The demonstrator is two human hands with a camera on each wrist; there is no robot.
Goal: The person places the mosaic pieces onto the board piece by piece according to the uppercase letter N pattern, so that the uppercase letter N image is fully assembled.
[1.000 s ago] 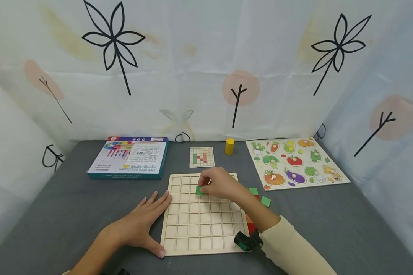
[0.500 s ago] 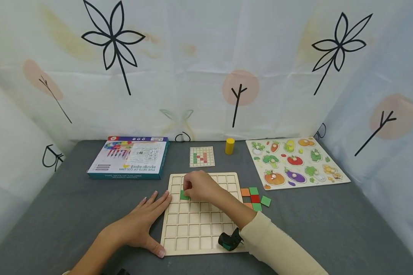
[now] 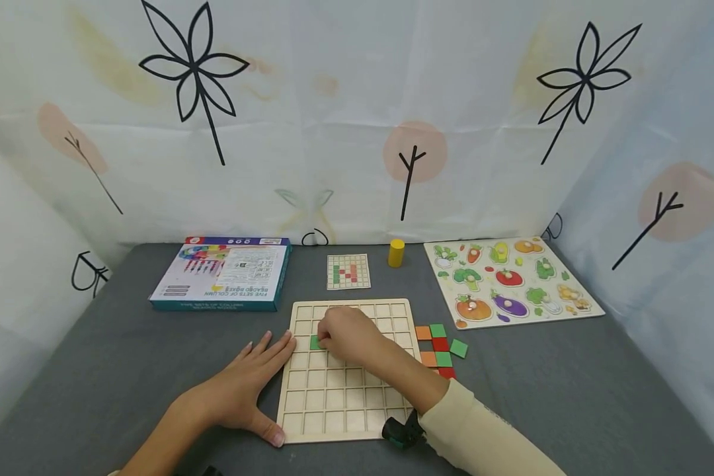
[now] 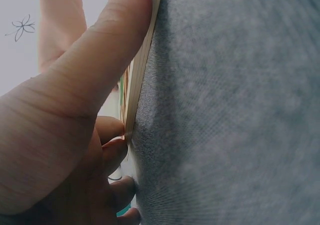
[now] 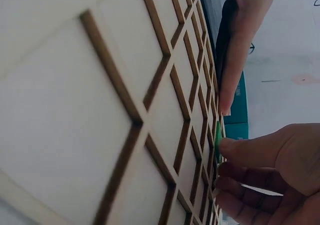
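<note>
Grey tabletop, left hand spread against gridded board, right fingers bent at green tile, grip unclear

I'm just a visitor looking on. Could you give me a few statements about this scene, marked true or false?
1. The right hand touches a green tile. True.
2. The left hand touches the box. False: it touches the board.
3. The cylinder stands between the card and the puzzle. True.
4. All the loose tiles are red. False: some are green or orange.
</note>
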